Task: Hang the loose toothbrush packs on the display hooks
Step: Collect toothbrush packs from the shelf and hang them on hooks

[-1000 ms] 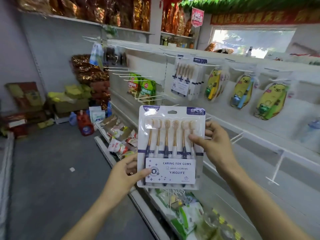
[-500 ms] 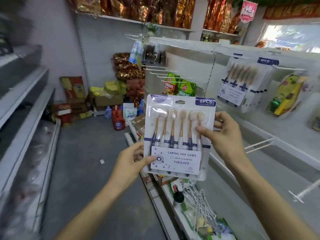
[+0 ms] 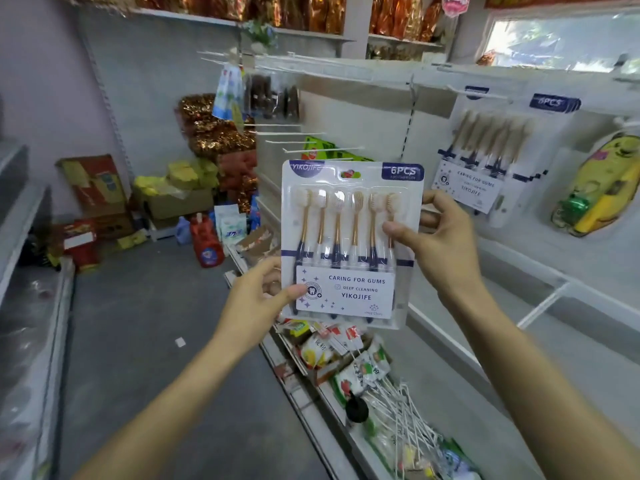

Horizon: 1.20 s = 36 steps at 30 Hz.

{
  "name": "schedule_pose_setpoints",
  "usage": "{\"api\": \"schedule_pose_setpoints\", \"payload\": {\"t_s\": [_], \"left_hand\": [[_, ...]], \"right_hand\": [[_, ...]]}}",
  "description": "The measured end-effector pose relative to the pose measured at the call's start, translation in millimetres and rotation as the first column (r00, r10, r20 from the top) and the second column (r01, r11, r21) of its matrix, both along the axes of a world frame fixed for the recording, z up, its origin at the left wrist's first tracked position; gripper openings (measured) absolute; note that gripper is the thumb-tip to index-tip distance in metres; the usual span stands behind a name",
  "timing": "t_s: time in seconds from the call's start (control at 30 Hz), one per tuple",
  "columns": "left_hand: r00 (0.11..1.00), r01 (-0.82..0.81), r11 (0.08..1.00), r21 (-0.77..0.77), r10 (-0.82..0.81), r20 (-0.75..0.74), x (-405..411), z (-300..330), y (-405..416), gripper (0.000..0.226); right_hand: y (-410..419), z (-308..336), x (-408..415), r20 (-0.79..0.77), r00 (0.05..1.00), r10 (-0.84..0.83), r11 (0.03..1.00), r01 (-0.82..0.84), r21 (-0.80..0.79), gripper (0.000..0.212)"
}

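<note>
At frame centre, left hand [image 3: 254,299] and right hand [image 3: 434,242] pinch one toothbrush pack [image 3: 349,244] (six brushes) upright.

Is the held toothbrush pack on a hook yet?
No. The toothbrush pack is upright between the left hand and right hand, off the hooks.

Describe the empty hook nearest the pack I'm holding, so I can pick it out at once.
Start at the white display panel behind the toothbrush pack, which both hands hold. A ladder of bare white hooks juts left from it. Yours is the lowest clearly visible one, just above the pack's top edge, crossing the green packets.
</note>
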<state>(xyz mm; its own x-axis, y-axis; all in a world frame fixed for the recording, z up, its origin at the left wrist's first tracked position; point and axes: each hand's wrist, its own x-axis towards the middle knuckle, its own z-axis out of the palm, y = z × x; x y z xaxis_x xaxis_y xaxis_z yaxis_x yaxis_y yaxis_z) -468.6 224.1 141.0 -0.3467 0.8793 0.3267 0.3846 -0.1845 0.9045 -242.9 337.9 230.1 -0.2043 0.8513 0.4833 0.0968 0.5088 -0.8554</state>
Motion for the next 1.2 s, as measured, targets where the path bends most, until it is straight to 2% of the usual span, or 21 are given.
{"api": "schedule_pose_setpoints", "payload": {"t_s": [0.2, 0.33, 0.53, 0.73, 0.97, 1.2], "left_hand": [[0.989, 0.150, 0.989, -0.008, -0.150, 0.013, -23, -3, 51, 0.034], [0.963, 0.267, 0.964, 0.016, -0.266, -0.049, -50, 9, 90, 0.035], [0.887, 0.459, 0.888, 0.033, -0.455, -0.081, -91, 33, 144, 0.034], [0.789, 0.614, 0.785, 0.086, -0.609, -0.074, -98, 49, 182, 0.036], [0.713, 0.700, 0.708, 0.100, -0.681, -0.167, -68, 77, 216, 0.037], [0.689, 0.723, 0.678, 0.134, -0.694, -0.207, -43, 85, 237, 0.035]], "right_hand": [[22, -4, -14, 0.010, 0.988, -0.156, 0.988, 0.156, -0.006, 0.034], [29, 0, -31, -0.015, 0.957, -0.291, 0.957, 0.290, -0.007, 0.034], [29, 15, -61, -0.067, 0.887, -0.458, 0.889, 0.459, 0.005, 0.036], [14, 40, -76, -0.102, 0.810, -0.577, 0.809, 0.584, 0.068, 0.031], [2, 62, -62, -0.117, 0.668, -0.734, 0.664, 0.744, 0.081, 0.033], [8, 80, -47, -0.113, 0.608, -0.786, 0.600, 0.794, 0.102, 0.033]]}}
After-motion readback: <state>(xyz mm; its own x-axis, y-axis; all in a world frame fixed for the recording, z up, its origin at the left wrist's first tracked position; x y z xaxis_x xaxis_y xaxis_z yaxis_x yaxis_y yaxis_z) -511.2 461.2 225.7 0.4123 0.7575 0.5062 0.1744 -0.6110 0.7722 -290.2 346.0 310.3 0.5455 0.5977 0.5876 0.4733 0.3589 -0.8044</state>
